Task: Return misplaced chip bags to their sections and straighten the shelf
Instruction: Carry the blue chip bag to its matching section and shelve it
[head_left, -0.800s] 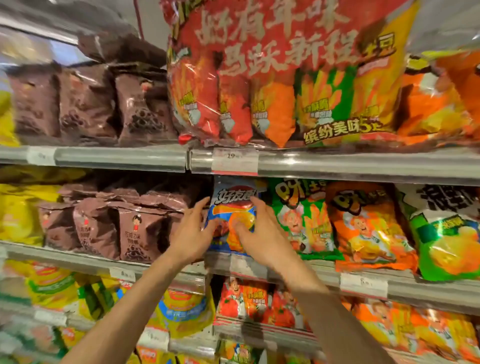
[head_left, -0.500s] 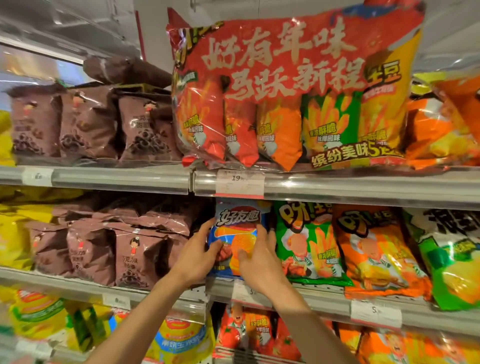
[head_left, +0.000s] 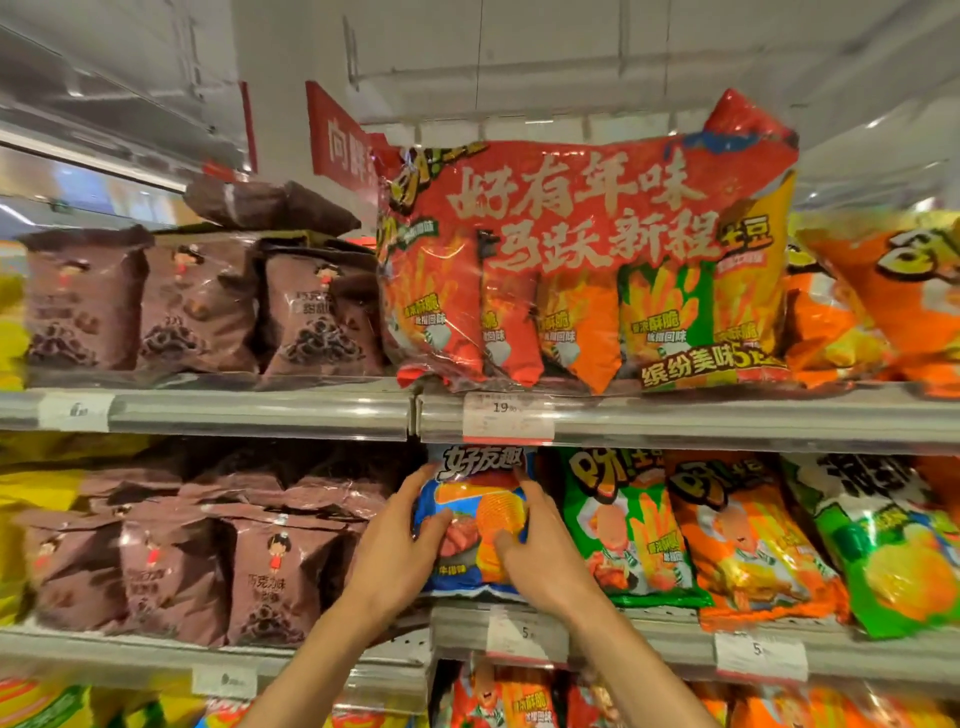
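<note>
A blue chip bag (head_left: 475, 512) stands upright at the left end of the middle shelf's right section, between brown snack bags (head_left: 280, 566) and a green chip bag (head_left: 623, 525). My left hand (head_left: 400, 545) holds its left edge, thumb on the front. My right hand (head_left: 540, 545) holds its right edge, thumb pressed on the front. The bag's top reaches up to the shelf rail above. Its lower part is hidden by my hands.
A large red multipack (head_left: 587, 260) sits on the upper shelf (head_left: 727, 415), with brown bags (head_left: 202, 306) to its left. Orange (head_left: 743, 540) and green-white (head_left: 893, 556) bags fill the middle shelf (head_left: 649, 644) to the right. More bags sit on the shelf below.
The view has tilted upward, showing more of the top shelf and ceiling. Both hands stay on the blue bag, closing in a little on its sides.
</note>
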